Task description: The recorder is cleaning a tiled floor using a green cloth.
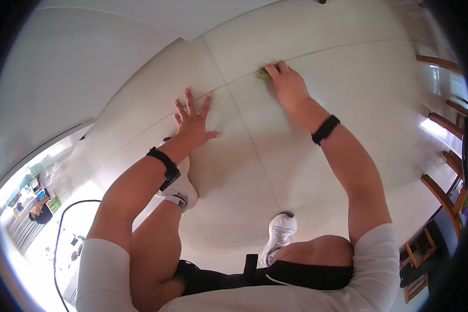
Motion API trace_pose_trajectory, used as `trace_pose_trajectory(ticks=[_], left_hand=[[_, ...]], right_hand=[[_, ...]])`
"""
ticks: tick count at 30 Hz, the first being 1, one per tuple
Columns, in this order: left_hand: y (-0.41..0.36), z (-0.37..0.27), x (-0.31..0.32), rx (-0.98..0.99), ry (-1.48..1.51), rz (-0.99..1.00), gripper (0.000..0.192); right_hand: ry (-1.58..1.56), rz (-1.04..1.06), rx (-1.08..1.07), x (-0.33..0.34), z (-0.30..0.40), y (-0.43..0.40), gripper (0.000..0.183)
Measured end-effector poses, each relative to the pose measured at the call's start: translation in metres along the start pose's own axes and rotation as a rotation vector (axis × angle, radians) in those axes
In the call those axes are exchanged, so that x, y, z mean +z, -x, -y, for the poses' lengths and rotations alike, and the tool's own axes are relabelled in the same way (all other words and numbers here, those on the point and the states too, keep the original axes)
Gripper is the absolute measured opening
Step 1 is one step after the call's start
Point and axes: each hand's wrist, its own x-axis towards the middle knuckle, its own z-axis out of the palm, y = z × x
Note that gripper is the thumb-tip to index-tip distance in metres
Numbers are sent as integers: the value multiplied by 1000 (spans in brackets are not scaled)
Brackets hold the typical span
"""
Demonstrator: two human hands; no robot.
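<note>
Pale tiles make up the floor (296,167), crossed by thin dark joint lines. My left hand (193,126) is spread flat with its fingers apart, resting on the tiles across one joint line near a white shoe. Farther right, my right hand (290,84) grips a small greenish scouring pad (263,74) against the floor, right at that same joint line. My fingers hide much of the pad. Black straps circle both wrists, and the left one (165,165) carries a small device.
A white panel or wall (82,58) borders the floor at upper left. Wooden chair legs (442,199) stand along the right edge. My white shoes (282,230) are planted on the tiles. A black cable (55,245) hangs at left; beyond, a person (42,212) is visible in a bright area.
</note>
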Motion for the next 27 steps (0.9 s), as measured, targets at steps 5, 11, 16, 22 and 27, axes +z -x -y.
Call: trace_pose_trajectory(ticks=[5, 11, 16, 22, 27], left_hand=[[-7, -1, -1, 22, -41, -32, 121], [-5, -13, -13, -3, -35, -17, 121], [-1, -6, -11, -34, 15, -1, 119], [-4, -4, -12, -34, 49, 9, 119], [-8, -8, -11, -20, 14, 26, 121]], right_hand=[[12, -14, 28, -10, -12, -58, 37], [89, -322, 83, -13, -60, -140, 31], [-140, -360, 333, -10, -103, -205, 33], [85, -302, 236, 13, -56, -195, 31], [81, -268, -41, 29, 38, -131, 27]])
